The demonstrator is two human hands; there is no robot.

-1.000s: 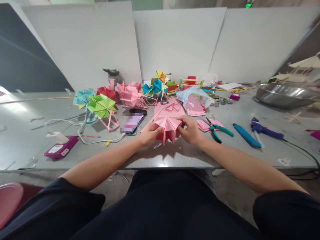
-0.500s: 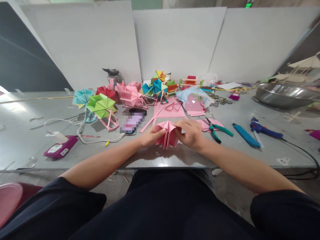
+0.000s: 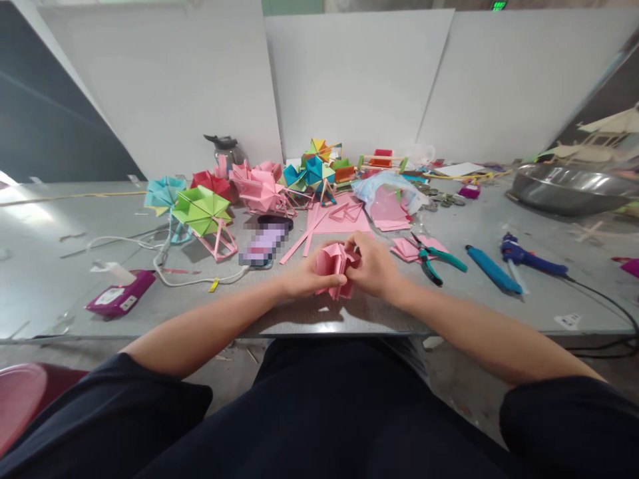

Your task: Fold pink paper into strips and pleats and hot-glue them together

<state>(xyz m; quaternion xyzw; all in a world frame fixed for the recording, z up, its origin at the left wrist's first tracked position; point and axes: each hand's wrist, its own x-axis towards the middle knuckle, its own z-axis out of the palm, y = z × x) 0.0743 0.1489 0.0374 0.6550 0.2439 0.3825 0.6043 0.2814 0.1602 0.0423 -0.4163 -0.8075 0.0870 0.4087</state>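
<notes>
A folded pink paper piece is squeezed together between both my hands just above the near edge of the grey table. My left hand grips its left side with the thumb across the front. My right hand presses in from the right, fingers over the top folds. Flat pink paper sheets and strips lie just beyond my hands. A phone lies to the left of them.
Finished paper pinwheels stand behind: green, teal, pink, multicoloured. Green-handled pliers, a blue cutter and a glue gun lie right. A metal bowl sits far right, a purple packet left.
The pink piece was spread open like a fan a second ago. My hands have pushed together and collapsed it into a tight bundle, moving slightly towards the table.
</notes>
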